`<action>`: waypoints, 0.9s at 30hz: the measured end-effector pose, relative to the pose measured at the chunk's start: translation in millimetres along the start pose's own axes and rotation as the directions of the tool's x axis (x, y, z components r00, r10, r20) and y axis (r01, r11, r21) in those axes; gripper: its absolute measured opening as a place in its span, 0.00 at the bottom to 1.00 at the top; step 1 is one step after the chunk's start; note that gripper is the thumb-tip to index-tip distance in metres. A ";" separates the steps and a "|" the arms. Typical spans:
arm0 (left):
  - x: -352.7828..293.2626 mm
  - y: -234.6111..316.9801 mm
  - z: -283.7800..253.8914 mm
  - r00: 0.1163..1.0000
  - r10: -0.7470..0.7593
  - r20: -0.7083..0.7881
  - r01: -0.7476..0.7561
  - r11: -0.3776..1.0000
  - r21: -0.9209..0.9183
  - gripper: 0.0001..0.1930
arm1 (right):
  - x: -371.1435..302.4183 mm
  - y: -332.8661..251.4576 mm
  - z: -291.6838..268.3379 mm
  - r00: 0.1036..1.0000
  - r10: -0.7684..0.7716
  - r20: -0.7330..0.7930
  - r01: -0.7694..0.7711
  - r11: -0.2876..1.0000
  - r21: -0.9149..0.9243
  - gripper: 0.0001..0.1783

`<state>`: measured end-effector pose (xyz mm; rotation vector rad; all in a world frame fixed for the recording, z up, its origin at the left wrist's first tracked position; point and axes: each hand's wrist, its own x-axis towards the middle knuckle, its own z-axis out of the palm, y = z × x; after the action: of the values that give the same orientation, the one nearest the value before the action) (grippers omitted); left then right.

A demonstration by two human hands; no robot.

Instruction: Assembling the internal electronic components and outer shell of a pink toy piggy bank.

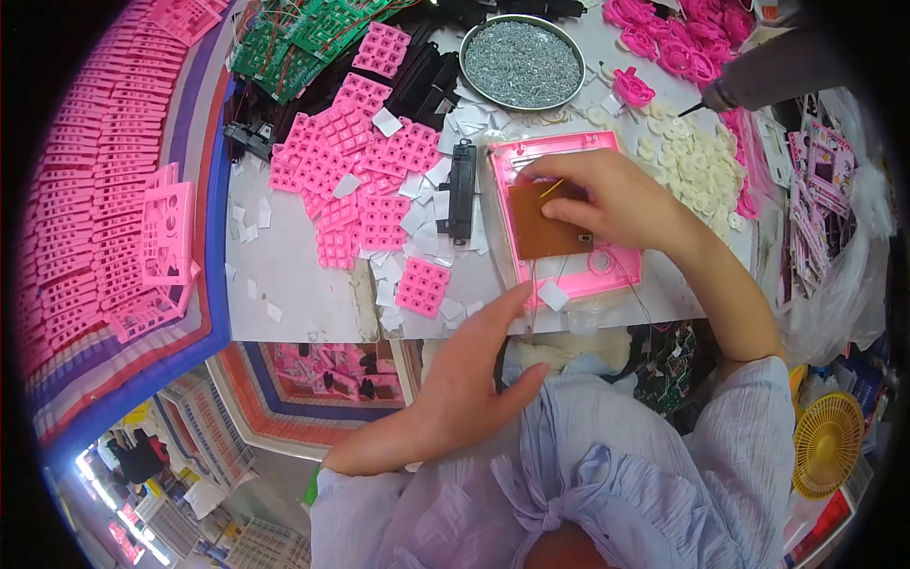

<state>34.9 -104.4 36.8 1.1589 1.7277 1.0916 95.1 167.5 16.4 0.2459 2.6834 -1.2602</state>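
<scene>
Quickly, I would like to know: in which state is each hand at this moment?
Left hand: open, fingers and thumb apart, no grip visible.
Right hand: partly closed, holding the brown board.

Pink housing (pixel 592 282): rectangular, is lying flat | brown circuit board (pixel 542 232): squarish, is partly covering the housing | wires (pixel 534 273): thin, are trailing past board's lower edge

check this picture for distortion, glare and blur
Head view: fisheye distortion, black corners, the yellow round plastic fan showing as an oval; head view: glare from the white strip light, lower left; head view: bare left hand looks slightly soft, brown rectangular board clearer.
</scene>
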 end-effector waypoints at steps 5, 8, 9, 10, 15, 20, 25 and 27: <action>20.5 -13.9 -12.7 0.977 0.148 -0.152 -0.095 0.947 0.308 0.19 | 5.9 -6.0 -0.5 0.995 -0.102 -0.021 0.097 0.980 -0.172 0.22; 42.2 -23.1 -13.0 0.949 0.287 -0.131 -0.206 0.878 0.431 0.12 | 7.2 -10.6 -2.5 0.996 -0.091 -0.015 0.087 0.981 -0.174 0.23; 45.2 -25.3 -12.8 0.944 0.301 -0.136 -0.214 0.871 0.443 0.11 | 7.4 -11.0 -2.8 0.996 -0.083 -0.015 0.079 0.983 -0.168 0.24; 48.3 -27.6 -12.3 0.940 0.315 -0.134 -0.224 0.863 0.453 0.09 | 6.5 -8.2 -1.6 0.995 -0.095 -0.031 0.089 0.981 -0.171 0.23; 50.3 -32.7 -12.6 0.944 0.294 -0.151 -0.197 0.867 0.458 0.06 | 6.8 -4.4 -2.1 0.993 -0.121 0.009 0.121 0.981 -0.152 0.22; 53.6 -30.9 -12.9 0.931 0.322 -0.172 -0.211 0.858 0.469 0.06 | 7.6 -3.4 -0.2 0.987 -0.157 -0.042 0.148 0.975 -0.168 0.20; 53.4 -35.2 -16.5 0.934 0.322 -0.153 -0.203 0.834 0.513 0.13 | -1.5 2.1 4.7 0.985 -0.144 -0.099 0.119 0.967 -0.226 0.27; 57.9 -35.8 -15.7 0.932 0.357 -0.067 -0.255 0.773 0.580 0.19 | -4.0 -13.8 3.2 0.995 -0.055 -0.081 0.028 0.954 -0.299 0.30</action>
<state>-6.4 -61.0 1.0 1.8153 2.1345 0.9011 96.2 156.0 25.5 0.2097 2.9203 -0.8534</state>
